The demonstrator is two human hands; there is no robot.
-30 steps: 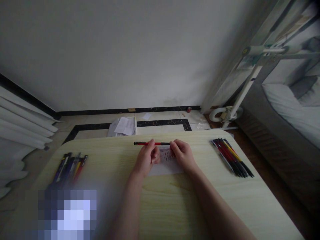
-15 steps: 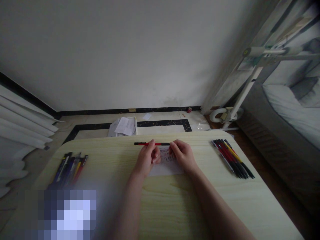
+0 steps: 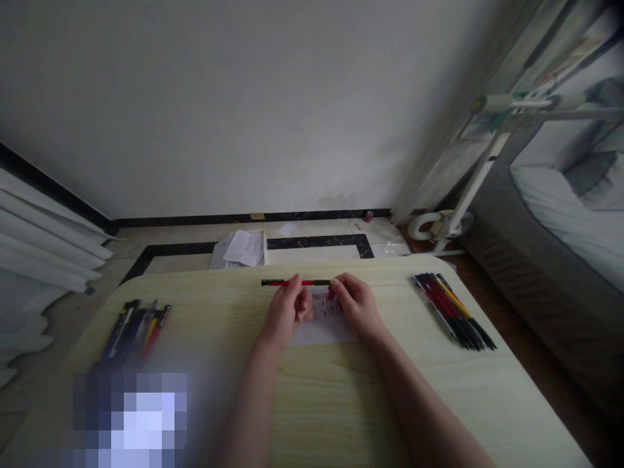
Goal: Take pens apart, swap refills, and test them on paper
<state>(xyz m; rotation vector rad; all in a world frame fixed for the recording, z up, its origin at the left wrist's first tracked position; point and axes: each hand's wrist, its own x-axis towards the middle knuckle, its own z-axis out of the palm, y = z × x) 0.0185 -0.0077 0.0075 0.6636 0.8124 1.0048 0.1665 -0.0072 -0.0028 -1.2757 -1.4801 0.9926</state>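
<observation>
A red and black pen point(image 3: 308, 283) lies level between my hands, above the far part of the table. My left hand point(image 3: 288, 304) is closed around its red barrel, with the black end sticking out to the left. At the other end, my right hand point(image 3: 357, 300) pinches the black tip section between thumb and fingers. Beneath both hands a small sheet of paper point(image 3: 322, 333) with dark pen scribbles rests on the table; the hands hide its sides.
On the light wooden table point(image 3: 322, 403), several pens point(image 3: 451, 312) lie side by side at the right. Another group of pens point(image 3: 134, 330) lies at the left, near a pixelated bright patch. Papers point(image 3: 244, 248) are on the floor beyond the table, before the wall.
Both hands keep the same hold on the pen, with hardly any movement. The whole view has shifted very slightly.
</observation>
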